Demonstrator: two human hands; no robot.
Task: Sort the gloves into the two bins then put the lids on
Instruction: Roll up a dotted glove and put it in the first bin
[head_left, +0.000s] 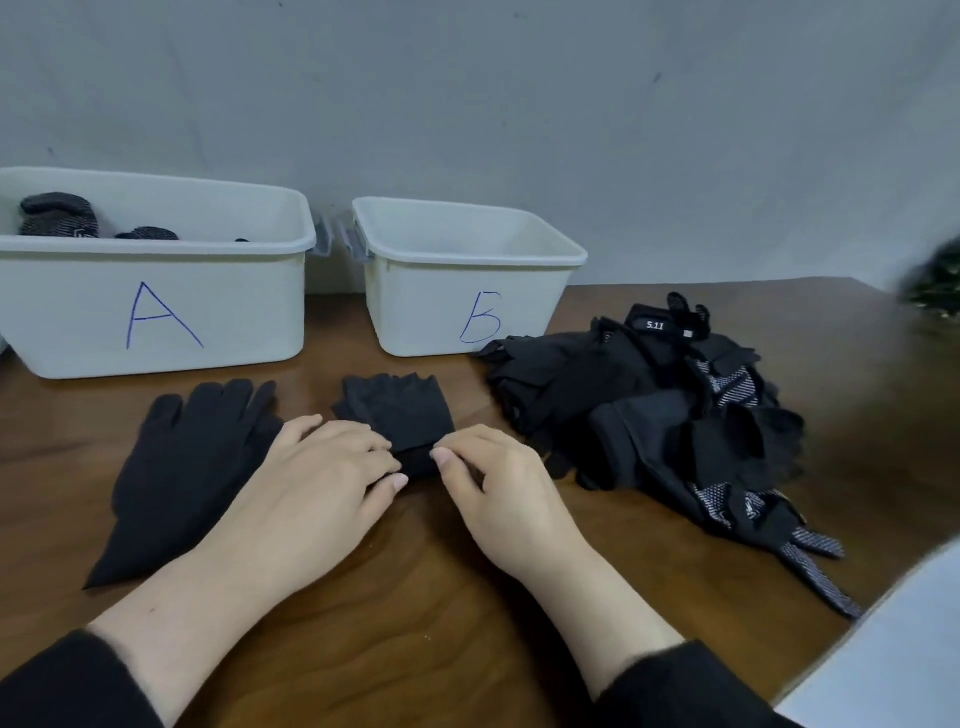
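I had both hands down on the short fingerless glove lying in the middle of the table, just near of the gap between the two bins. My left hand lay over its near left corner with the fingers bent and the tips pressing the cuff, and my right hand pinched the cuff's right edge between thumb and forefinger, I think so that I could square the fabric up or lift it in one piece. A long full-fingered glove lay flat just left of it, partly under my left wrist, set apart, I judge, because it was a different kind. The unsorted pile sat to the right, within easy reach of my right hand. Bin A stood far left and already held a few dotted gloves; bin B, far and a little right of centre, showed nothing inside from my angle. Both bins stood open with no lids in sight, so sorting looked to be at an early stage.
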